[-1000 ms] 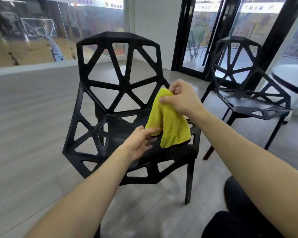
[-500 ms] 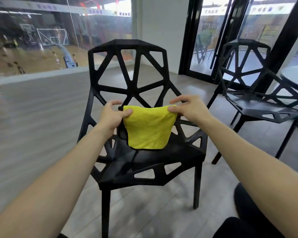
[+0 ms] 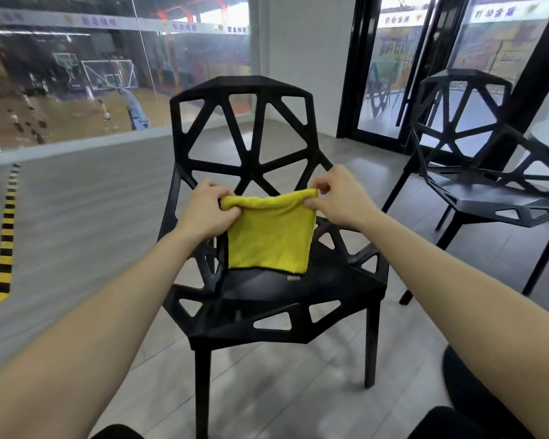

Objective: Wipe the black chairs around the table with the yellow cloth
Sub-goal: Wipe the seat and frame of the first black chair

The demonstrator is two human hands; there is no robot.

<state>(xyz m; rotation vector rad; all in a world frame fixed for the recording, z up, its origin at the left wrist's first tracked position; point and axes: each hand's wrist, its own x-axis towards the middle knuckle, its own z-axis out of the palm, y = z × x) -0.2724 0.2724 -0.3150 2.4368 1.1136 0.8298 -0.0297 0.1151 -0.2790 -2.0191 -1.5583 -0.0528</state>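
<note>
The left hand (image 3: 209, 210) and right hand (image 3: 339, 198) each pinch a top corner of a yellow cloth (image 3: 268, 237), holding it spread above the seat of the near black chair (image 3: 251, 172). A 2nd chair (image 3: 476, 172) stands far right.

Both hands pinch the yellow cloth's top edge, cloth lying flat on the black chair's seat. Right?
Not quite. The head view shows the yellow cloth hanging from its top edge, held up over the near black chair, not lying flat. The left hand and right hand do pinch that edge.
</note>
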